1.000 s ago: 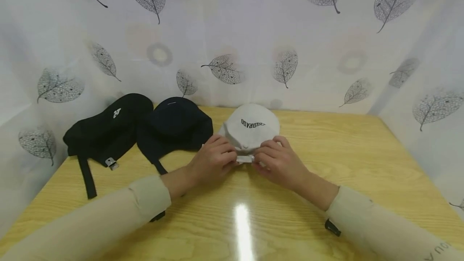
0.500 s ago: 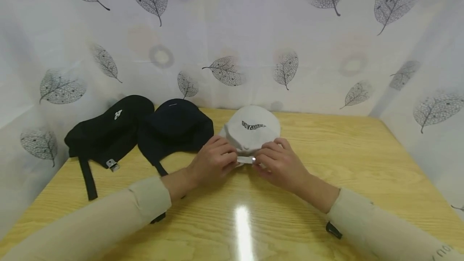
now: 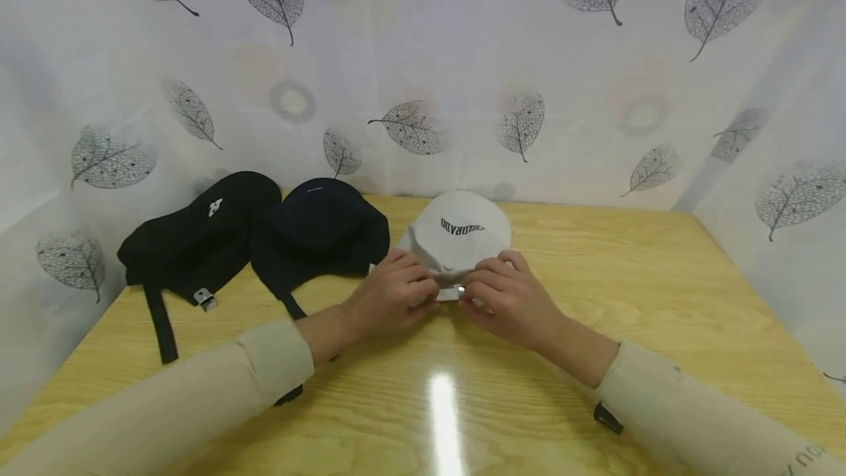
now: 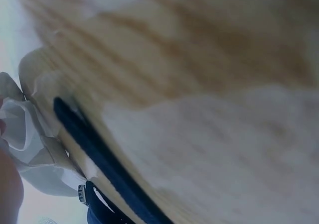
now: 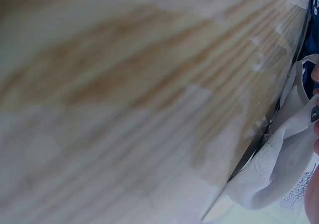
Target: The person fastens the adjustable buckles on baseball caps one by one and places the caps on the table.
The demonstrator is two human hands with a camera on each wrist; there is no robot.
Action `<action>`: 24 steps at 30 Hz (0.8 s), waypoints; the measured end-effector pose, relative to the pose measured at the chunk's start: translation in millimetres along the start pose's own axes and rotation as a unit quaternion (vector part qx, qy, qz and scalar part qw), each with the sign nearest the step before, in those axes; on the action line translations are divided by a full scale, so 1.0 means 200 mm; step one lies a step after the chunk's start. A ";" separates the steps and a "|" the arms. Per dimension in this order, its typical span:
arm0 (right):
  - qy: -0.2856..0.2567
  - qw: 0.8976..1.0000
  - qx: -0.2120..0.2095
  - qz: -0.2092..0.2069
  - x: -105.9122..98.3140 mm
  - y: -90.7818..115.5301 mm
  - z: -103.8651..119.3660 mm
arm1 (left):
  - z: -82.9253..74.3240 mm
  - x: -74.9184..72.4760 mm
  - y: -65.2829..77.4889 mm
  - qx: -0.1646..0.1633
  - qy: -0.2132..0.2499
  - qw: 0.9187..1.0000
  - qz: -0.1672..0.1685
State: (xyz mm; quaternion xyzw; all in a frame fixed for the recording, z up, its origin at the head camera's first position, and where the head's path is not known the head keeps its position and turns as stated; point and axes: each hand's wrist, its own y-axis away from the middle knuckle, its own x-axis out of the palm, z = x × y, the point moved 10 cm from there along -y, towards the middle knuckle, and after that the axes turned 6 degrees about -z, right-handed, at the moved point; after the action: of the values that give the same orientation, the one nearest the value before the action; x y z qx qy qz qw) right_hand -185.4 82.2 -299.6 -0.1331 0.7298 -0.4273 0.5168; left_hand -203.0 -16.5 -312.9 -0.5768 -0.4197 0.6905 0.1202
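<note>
A white cap (image 3: 463, 233) with dark COLORADO lettering sits on the wooden table, its back strap toward me. My left hand (image 3: 393, 291) pinches the white strap (image 3: 448, 294) at its left part, fingers curled. On the other side my right hand (image 3: 505, 296) pinches the strap beside a small shiny metal buckle (image 3: 461, 291). Both thumbs are mostly hidden under the fingers. In the left wrist view the white cap (image 4: 42, 159) shows at the left edge; in the right wrist view the cap (image 5: 279, 159) and a few fingertips (image 5: 317, 129) appear at the right edge.
Left of the white cap lie a navy cap (image 3: 317, 226) and a black cap (image 3: 198, 233) with a loose strap (image 3: 161, 325) and metal buckle (image 3: 205, 298). A leaf-patterned curtain (image 3: 423, 57) stands behind the table (image 3: 628, 278).
My left hand has shifted slightly right and down along the strap, so less of the strap shows between the hands. The right hand and the cap stay nearly in place.
</note>
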 end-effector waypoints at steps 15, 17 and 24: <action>0.000 1.000 0.006 0.018 0.01 0.00 0.00 | -0.02 0.00 0.00 0.013 -0.007 1.000 -0.002; 0.001 1.000 0.007 0.021 0.02 0.00 0.00 | -0.02 -0.01 -0.01 0.014 -0.008 1.000 -0.009; -0.010 1.000 0.002 0.011 0.01 0.00 0.01 | -0.01 -0.02 -0.01 0.012 -0.002 1.000 -0.014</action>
State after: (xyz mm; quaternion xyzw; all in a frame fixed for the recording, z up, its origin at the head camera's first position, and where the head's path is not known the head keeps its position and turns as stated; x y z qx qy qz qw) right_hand -185.2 80.3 -300.0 -0.1280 0.7252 -0.4220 0.5288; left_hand -199.8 -16.8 -309.7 -0.5679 -0.4196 0.6950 0.1356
